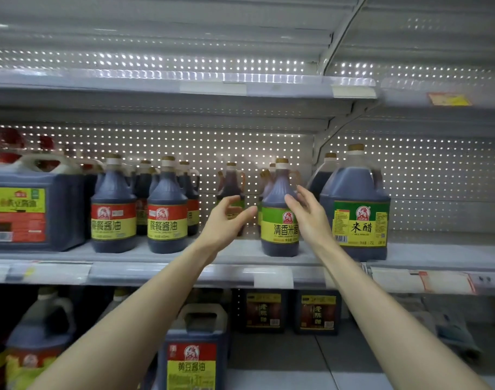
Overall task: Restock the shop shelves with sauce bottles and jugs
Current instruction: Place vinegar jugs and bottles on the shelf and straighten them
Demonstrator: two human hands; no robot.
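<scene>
Left hand (226, 220): wide, holding nothing, by the gap on the grey metal shelf (162, 256)
Right hand (307, 213): wide, holding nothing, at the right side of the dark plastic sauce bottle with the green label (280, 212)
Bottle: upright near the shelf's front edge, just beside the big dark jug (356, 209)
Danger: may tip off the front if bumped sideways or grabbed loosely

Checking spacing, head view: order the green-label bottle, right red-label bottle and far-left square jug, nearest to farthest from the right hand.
1. green-label bottle, beside the right hand.
2. right red-label bottle, mid-shelf.
3. far-left square jug, shelf's left end.
</scene>
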